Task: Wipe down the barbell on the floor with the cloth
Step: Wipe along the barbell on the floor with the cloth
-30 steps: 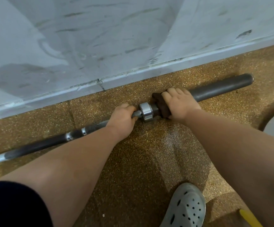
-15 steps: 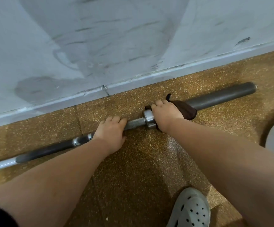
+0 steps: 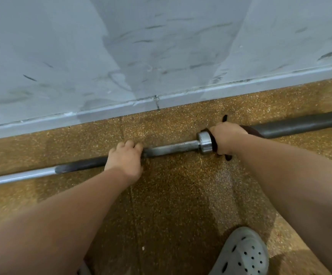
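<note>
Shows barbell [image 3: 173,148] flat on speckled brown floor [image 3: 171,195], near and roughly parallel to base of grey wall [image 3: 101,56]. Grips bare shaft with left hand [image 3: 124,161], fingers curled over the bar, left of the chrome collar [image 3: 204,142] and apart from it. Clamps dark brown cloth [image 3: 250,130] round the thick end sleeve with right hand [image 3: 226,138], right against the collar, with cloth edges poking out above and below the hand. Catches grey perforated shoe [image 3: 242,255] at bottom right, apart from the bar
</note>
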